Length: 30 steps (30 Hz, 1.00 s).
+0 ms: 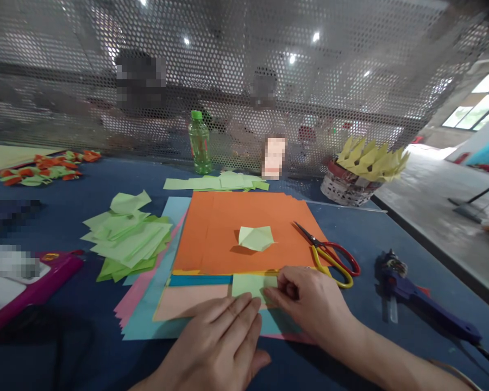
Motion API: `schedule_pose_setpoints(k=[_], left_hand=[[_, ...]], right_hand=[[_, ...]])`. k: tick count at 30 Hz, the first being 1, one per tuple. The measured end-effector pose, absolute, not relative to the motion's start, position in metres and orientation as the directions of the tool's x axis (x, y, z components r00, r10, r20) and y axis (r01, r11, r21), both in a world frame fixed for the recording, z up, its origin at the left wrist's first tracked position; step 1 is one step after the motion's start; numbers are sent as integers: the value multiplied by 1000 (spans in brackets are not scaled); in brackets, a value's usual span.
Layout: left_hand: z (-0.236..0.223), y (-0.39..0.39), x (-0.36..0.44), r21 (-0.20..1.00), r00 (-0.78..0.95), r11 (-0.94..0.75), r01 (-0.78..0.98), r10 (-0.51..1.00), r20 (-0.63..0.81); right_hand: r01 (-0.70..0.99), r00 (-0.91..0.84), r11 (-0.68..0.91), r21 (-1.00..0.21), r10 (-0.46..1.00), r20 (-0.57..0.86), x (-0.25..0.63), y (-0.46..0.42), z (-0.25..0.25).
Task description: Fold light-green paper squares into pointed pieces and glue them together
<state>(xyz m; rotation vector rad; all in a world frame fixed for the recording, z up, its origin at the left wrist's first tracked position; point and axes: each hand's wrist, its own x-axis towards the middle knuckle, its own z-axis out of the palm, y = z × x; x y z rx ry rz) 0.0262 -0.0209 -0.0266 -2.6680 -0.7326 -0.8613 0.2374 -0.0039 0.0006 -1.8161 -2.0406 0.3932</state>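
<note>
A small light-green paper piece (248, 287) lies on the near part of a stack of coloured paper. My left hand (224, 339) is laid flat, fingers stretched out together, its fingertips at the piece's near edge. My right hand (309, 296) pinches the right edge of that piece between thumb and bent fingers. Just beyond, a folded green paper (256, 239) rests on the orange sheets (224, 217) and casts a shadow. Scissors (330, 255) with one red and one yellow handle lie partly opened beside my right hand, blades pointing away.
Green paper squares (126, 233) are heaped at left, near a magenta object (61, 274). A glue gun (427, 309) with a cord lies right. Behind stand a green bottle (199, 144), green strips (215, 182), a paper-covered pot (346, 182) and a perforated metal screen (228, 65).
</note>
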Motion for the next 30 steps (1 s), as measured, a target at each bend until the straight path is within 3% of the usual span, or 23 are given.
schedule_pose_setpoints(k=[12,30], left_hand=[[-25,-21,26,-97,693,-836,541,377,614],[-16,-19,29,61,618,-849,525,430,658]], right_hand=[[888,-86,109,-447,994,71,235,-3,2],[930,-72,78,-360,997,32,232,-5,6]])
